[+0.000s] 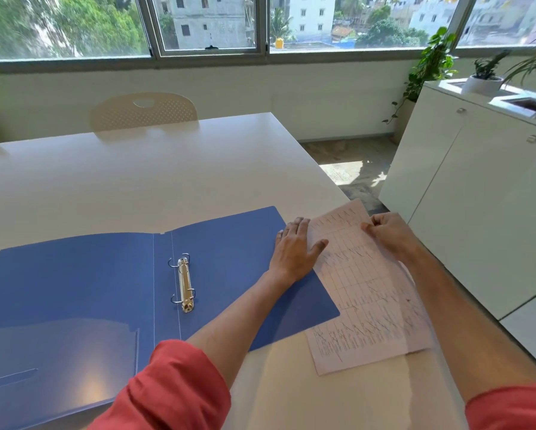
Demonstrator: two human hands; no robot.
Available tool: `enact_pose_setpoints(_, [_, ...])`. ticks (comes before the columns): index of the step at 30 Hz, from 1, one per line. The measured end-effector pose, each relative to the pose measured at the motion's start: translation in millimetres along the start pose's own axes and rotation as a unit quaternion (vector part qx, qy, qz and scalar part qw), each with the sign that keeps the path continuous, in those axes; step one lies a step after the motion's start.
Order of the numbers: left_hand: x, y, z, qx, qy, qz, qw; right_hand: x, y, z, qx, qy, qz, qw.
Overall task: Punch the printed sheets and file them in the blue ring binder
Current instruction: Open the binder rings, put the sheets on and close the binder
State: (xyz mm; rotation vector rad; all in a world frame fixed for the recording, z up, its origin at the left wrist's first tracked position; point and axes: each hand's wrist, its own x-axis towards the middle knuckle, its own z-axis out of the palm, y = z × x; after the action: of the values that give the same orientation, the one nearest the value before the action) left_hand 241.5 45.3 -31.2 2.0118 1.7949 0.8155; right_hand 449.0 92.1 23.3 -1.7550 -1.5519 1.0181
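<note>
- The binder (105, 290) is seen lying open and flat on the table (136, 169), to the left of both hands. Its metal rings (182, 280) look split open at the tips, well apart from the left hand.
- The left hand (294, 249) is laid flat with straight fingers. The right edge of the binder cover and the left edge of the sheets (363, 290) are pressed down by it. Nothing is gripped by this hand.
- The sheets are found under the left thumb and stretch toward the body, partly over the binder's right cover and partly on the table.
- The right hand (387, 235) is curled, and the far right edge of the sheets is pinched by its fingers.
- The sheets could be creased or torn if they are pulled by the right hand while the left side is held down.
- The pile could be fanned out of line if only the top sheet is lifted, so the holes would not match.
- No hole punch is seen. If the sheets are pushed on the rings with no holes, they would be ripped.
- The sheets lie near the table's right edge, so they could be slid off.
</note>
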Motion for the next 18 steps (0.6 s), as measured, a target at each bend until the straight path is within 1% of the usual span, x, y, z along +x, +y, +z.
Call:
enact_pose_setpoints(3, [0.7,-0.4,-4.3,-0.037,0.000,-0.005,0.999,-0.8,2.2,-18.4,-0.046,0.075,-0.047,0.995])
enact_pose_setpoints(6, [1.7,0.8,-9.6,-0.078,-0.013,-0.024,0.997,-10.5,-1.0,-47.5,-0.039,0.149,-0.075,0.985])
enact_pose_setpoints(9, [4.1,8.1,-17.0,-0.153,-0.018,-0.064,0.986,-29.8,-14.2,-79.5,-0.003,0.175,-0.109,0.979])
enact_pose_setpoints(11, [6.3,19.5,-25.2,-0.220,-0.034,-0.083,0.971,-45.5,-31.1,-98.9,0.030,0.183,-0.125,0.975])
enact_pose_setpoints(13, [5.6,34.7,-37.8,-0.321,-0.076,-0.084,0.940,-59.4,-47.2,-116.0,0.078,0.177,-0.138,0.971])
enact_pose_setpoints(14, [3.0,44.1,-46.5,-0.378,-0.108,-0.078,0.916,-65.9,-54.9,-121.8,0.098,0.171,-0.139,0.970])
enact_pose_setpoints(16, [-0.6,57.6,-61.1,-0.485,-0.166,-0.071,0.856,-74.9,-67.4,-128.0,0.121,0.154,-0.143,0.970])
enact_pose_setpoints(17, [-3.1,63.6,-68.7,-0.531,-0.183,-0.064,0.825,-78.3,-73.1,-128.4,0.131,0.147,-0.153,0.968])
enact_pose_setpoints(18, [-5.2,68.4,-75.9,-0.565,-0.191,-0.057,0.801,-82.1,-79.5,-126.8,0.151,0.138,-0.164,0.965])
